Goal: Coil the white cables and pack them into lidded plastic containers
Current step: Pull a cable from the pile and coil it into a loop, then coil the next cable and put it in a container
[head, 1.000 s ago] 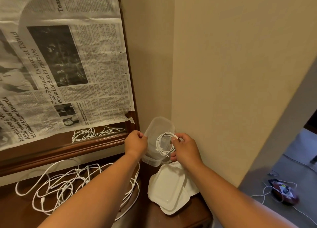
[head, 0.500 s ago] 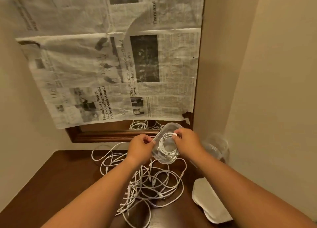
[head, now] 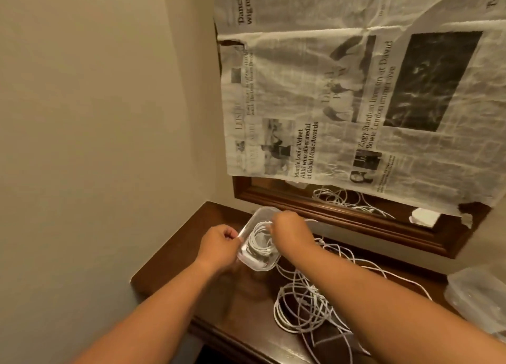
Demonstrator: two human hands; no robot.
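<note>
L hand [head: 219, 244]: container [head: 256, 263]; R hand [head: 290, 233]: cable [head: 258, 244]; nr table [head: 178, 254] edge.

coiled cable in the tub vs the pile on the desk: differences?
The coiled cable is a tight small ring inside the clear tub; the pile sprawls in loose tangled loops on the desk. The right hand holds the coiled cable; no hand touches the pile. Both are thin white cable.
</note>
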